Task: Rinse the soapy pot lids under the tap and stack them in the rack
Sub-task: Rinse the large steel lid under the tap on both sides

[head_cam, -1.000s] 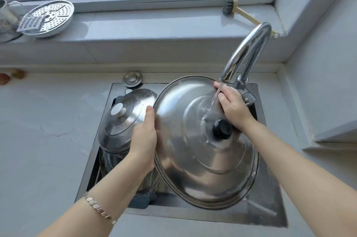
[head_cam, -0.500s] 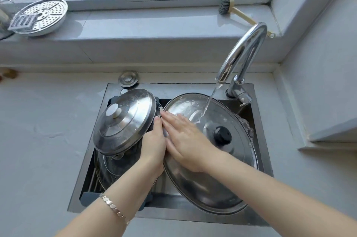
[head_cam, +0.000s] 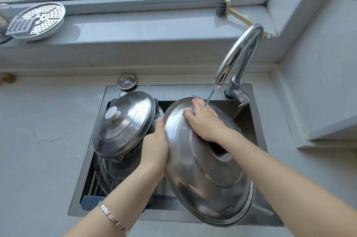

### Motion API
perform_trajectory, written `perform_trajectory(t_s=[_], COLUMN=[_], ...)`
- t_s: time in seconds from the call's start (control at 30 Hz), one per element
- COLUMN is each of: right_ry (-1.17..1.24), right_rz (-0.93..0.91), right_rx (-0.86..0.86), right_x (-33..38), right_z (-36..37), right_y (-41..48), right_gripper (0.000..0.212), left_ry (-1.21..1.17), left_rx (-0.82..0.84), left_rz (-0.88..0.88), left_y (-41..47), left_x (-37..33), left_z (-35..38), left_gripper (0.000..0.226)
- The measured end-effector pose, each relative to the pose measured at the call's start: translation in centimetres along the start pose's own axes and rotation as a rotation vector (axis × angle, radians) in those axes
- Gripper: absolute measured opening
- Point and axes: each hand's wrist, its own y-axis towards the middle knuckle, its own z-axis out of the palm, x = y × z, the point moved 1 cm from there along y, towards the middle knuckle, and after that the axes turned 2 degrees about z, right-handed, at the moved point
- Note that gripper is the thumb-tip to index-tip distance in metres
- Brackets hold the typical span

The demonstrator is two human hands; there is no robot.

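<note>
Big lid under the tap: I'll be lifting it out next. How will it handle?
Probably slippery: water runs over the big lid and its steel is smooth. Likely stiff and light for its width, being thin metal. Tilted and gripped only at the rim by the left hand, it may swing; the right hand lies flat on it.

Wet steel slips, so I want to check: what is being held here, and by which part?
The left hand grips the large round stainless-steel pot lid by its left rim; the right hand lies flat on its domed top, gripping nothing.
</note>
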Motion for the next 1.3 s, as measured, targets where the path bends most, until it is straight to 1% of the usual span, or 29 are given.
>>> perform_trajectory(t_s=[0.07,0.1,0.13,0.17,0.2,0.23,0.3,0.33,0.4,0.43,0.47,0.5,0.53,0.57,0.6,0.63,0.67,0.73,0.8,0.87,0.9,0.93,0.97,1.0,1.07,1.13,1.17,1.23,1.3], right_ry=[0.100,0.077,0.016,-0.043,-0.082,-0.100,-0.055,0.002,0.072,0.031,-0.070,-0.210,-0.353,-0.452,-0.493,-0.499,-0.481,-0.435,-0.425,-0.423,-0.387,-0.336,-0.285,-0.230,-0.037,0.263,0.395,0.577,0.700], right_rz=[0.220,0.297,0.351,0.386,0.404,0.403,0.304,0.212,0.043,-0.022,-0.078,-0.119,-0.137,-0.136,-0.127,-0.115,-0.094,-0.048,-0.010,0.038,0.079,0.127,0.177,0.228,0.334,0.414,0.444,0.478,0.500], right_rx=[0.086,0.180,0.274,0.310,0.294,0.240,0.116,0.106,0.236,0.309,0.331,0.290,0.200,0.102,0.024,-0.028,-0.065,-0.125,-0.160,-0.175,-0.179,-0.182,-0.182,-0.180,-0.181,-0.171,-0.164,-0.151,-0.139], right_x=[-3.2,-4.7,-6.1,-7.2,-7.7,-7.5,-6.0,-4.5,-0.7,0.7,1.6,2.0,1.9,1.7,1.3,0.9,0.6,0.1,0.0,-0.1,-0.3,-0.7,-1.5,-2.5,-4.6,-6.2,-6.9,-8.2,-9.4], right_z=[-0.6,-0.7,-0.9,-1.1,-1.6,-2.2,-2.9,-3.1,-3.6,-3.5,-3.3,-3.1,-3.1,-3.3,-3.7,-4.2,-4.9,-6.4,-7.7,-8.7,-9.3,-10.0,-10.7,-11.3,-12.2,-12.5,-12.5,-12.1,-11.4], right_y=[1.3,1.4,1.0,0.4,-0.4,-1.3,-3.0,-3.9,-6.3,-7.5,-8.6,-9.2,-9.4,-9.4,-9.2,-9.0,-8.9,-8.6,-8.7,-8.7,-8.5,-8.2,-7.7,-7.2,-6.3,-6.3,-6.4,-6.7,-7.2], right_gripper=[0.064,0.061,0.054,0.045,0.040,0.040,0.041,0.043,0.056,0.059,0.058,0.053,0.047,0.043,0.041,0.039,0.036,0.033,0.033,0.031,0.030,0.027,0.024,0.020,0.019,0.021,0.021,0.021,0.024], left_ry=[0.046,0.059,0.065,0.070,0.084,0.111,0.201,0.236,0.192,0.132,0.064,-0.007,-0.072,-0.137,-0.200,-0.257,-0.297,-0.299,-0.216,-0.133,-0.122,-0.120,-0.107,-0.081,-0.080,-0.154,-0.224,-0.363,-0.438], left_rx=[-0.007,-0.020,-0.033,-0.041,-0.041,-0.032,0.003,0.031,0.121,0.176,0.225,0.269,0.302,0.339,0.383,0.434,0.477,0.510,0.482,0.427,0.415,0.415,0.415,0.413,0.434,0.465,0.443,0.392,0.337], left_rz=[0.020,0.030,0.039,0.050,0.054,0.057,0.071,0.056,-0.043,-0.118,-0.177,-0.208,-0.224,-0.232,-0.240,-0.246,-0.252,-0.265,-0.316,-0.436,-0.518,-0.592,-0.648,-0.700,-0.756,-0.740,-0.721,-0.647,-0.549], left_y=[-0.2,-0.1,0.0,0.2,0.4,0.5,0.8,0.9,0.8,0.5,0.0,-0.3,-0.5,-0.8,-0.8,-1.0,-0.9,-0.4,0.0,0.5,0.6,0.7,0.6,0.4,0.8,1.4,1.9,2.2,2.4], left_x=[0.1,0.0,-0.3,-0.6,-0.9,-1.3,-1.7,-1.8,-1.9,-2.1,-2.4,-2.6,-2.8,-2.9,-2.8,-2.9,-2.7,-1.9,-0.4,1.8,2.7,3.6,4.3,4.9,6.7,7.8,8.3,7.6,6.1], left_z=[-0.3,-0.5,-0.7,-1.0,-1.0,-0.9,-0.3,0.2,1.5,2.2,2.8,3.3,3.8,4.1,4.4,4.5,4.7,4.8,4.4,3.8,3.5,3.3,3.1,3.0,3.3,3.7,3.6,3.1,2.3], left_gripper=[0.050,0.046,0.045,0.045,0.045,0.044,0.039,0.036,0.029,0.023,0.019,0.019,0.020,0.021,0.020,0.022,0.029,0.044,0.044,0.037,0.036,0.041,0.050,0.059,0.063,0.065,0.068,0.065,0.055])
